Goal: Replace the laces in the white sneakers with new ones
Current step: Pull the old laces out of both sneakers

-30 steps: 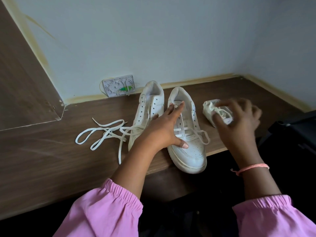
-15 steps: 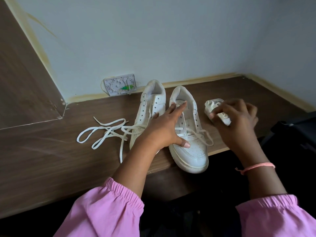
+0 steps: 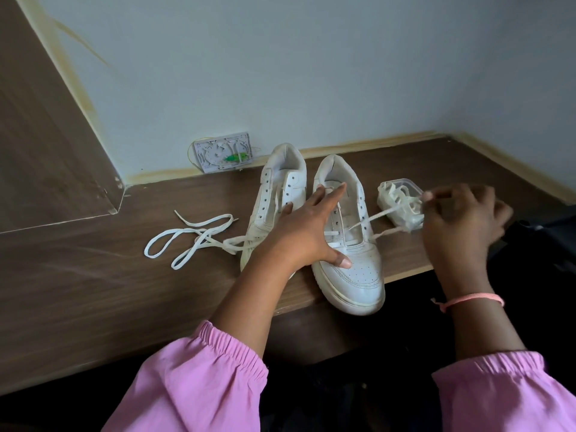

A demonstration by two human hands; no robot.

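Two white sneakers side by side on bench (image 3: 78, 291), heels to wall. Left sneaker (image 3: 274, 201) unlaced; loose lace (image 3: 193, 241) beside it. Right sneaker (image 3: 352, 266) partly laced, toe past bench edge. Left hand (image 3: 308, 232) spread flat, fingers straight, pressing right sneaker. Right hand (image 3: 461, 222) blurred, pinching lace end (image 3: 392, 210) near clear plastic box (image 3: 402, 187) of laces. Smooth leather; wood-grain bench.

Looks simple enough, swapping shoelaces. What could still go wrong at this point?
The right sneaker has its toe hanging past the table edge; only the left hand lying on it steadies it, so a hard pull on the lace by the right hand might drag it off. The small clear box of laces sits just beside that hand and could be knocked over.
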